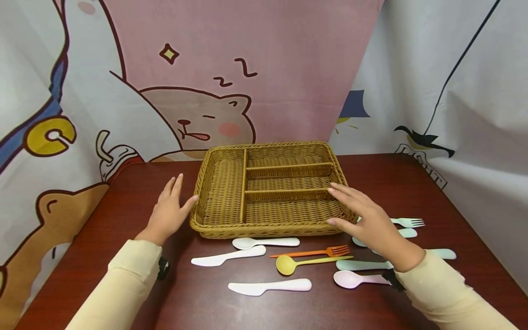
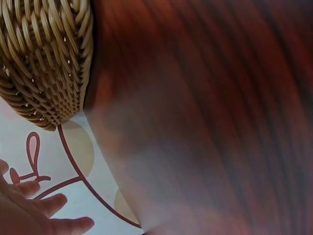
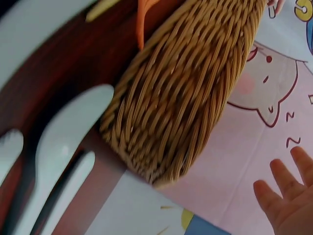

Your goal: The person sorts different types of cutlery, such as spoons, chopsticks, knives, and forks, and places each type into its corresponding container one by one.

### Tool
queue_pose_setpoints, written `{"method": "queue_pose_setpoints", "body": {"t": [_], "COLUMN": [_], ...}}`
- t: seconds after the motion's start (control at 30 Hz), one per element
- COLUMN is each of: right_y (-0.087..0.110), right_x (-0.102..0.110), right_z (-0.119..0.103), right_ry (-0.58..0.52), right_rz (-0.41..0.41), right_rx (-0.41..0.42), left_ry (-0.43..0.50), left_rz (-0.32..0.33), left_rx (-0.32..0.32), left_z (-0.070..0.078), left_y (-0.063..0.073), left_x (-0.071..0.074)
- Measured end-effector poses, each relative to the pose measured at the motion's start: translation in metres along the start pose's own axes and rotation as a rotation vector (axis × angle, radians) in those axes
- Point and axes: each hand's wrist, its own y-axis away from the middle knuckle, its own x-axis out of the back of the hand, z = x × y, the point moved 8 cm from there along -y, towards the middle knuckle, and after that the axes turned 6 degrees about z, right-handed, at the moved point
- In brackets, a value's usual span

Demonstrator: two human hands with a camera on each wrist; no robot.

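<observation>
A brown wicker tray [image 1: 272, 230] with divided compartments sits at the back of the table. Beside its left end is my left hand [image 1: 168, 213], fingers extended and thumb close to the rim; whether they touch I cannot tell. My right hand [image 1: 373, 222] reaches over the tray's right front corner with straight fingers, holding nothing. The left wrist view shows the left hand's fingertips [image 2: 56, 203] apart from the wicker tray [image 2: 46, 54]. In the right wrist view, the right hand's fingers [image 3: 274, 198] are spread near the wicker tray [image 3: 181, 83].
In front of the tray lie a white spoon [image 1: 244, 243], two white knives [image 1: 212, 260], an orange fork [image 1: 338, 250] and a yellow spoon [image 1: 285, 265]. A pink spoon [image 1: 347, 279] and several mint pieces, including a fork [image 1: 412, 222], lie around my right forearm. Printed cloth [image 1: 297, 68] hangs behind.
</observation>
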Motion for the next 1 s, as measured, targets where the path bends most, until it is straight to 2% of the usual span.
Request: {"method": "queue_pose_setpoints", "body": {"t": [0.17, 0.27, 0.47, 0.73, 1.0], "right_y": [0.004, 0.006, 0.011, 0.018, 0.019], "right_x": [-0.007, -0.011, -0.022, -0.038, -0.049], "right_z": [-0.012, -0.016, -0.019, -0.019, -0.019], "right_ry": [-0.064, -0.1, -0.169, -0.187, -0.148], "right_rz": [0.034, 0.035, -0.033, -0.179, -0.278], "right_rx": [0.098, 0.126, 0.073, -0.018, -0.016], "left_ry": [0.08, 0.135, 0.181, 0.198, 0.183], "left_rz": [-0.045, -0.075, -0.105, -0.115, -0.118], "left_rx": [0.028, 0.057, 0.087, 0.076, 0.054], "left_z": [0.002, 0.004, 0.006, 0.015, 0.018], "left_y": [-0.008, -0.012, -0.018, -0.022, -0.025], "left_x": [-0.007, -0.011, -0.02, -0.028, -0.032]}}
